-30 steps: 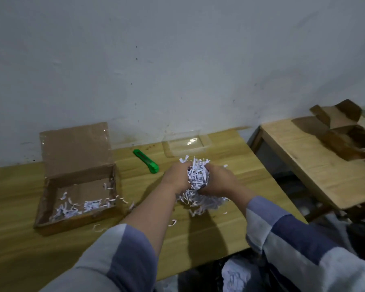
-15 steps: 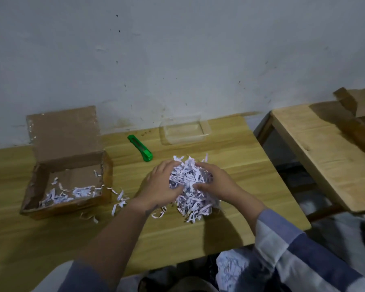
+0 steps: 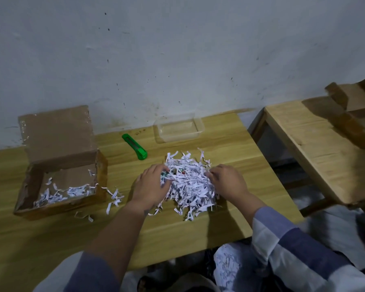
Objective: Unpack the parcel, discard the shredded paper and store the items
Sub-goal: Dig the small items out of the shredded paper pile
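Both hands in the shredded paper

At frame centre, the left hand (image 3: 151,187) and right hand (image 3: 227,182) flank the shredded paper (image 3: 189,184) heaped on the table (image 3: 230,224), fingers loosely spread into it; the open parcel (image 3: 59,165) sits at left.

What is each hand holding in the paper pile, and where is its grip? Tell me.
Neither clearly holds anything: the left hand and right hand rest against opposite sides of the shredded paper, fingertips buried; any grip is hidden.
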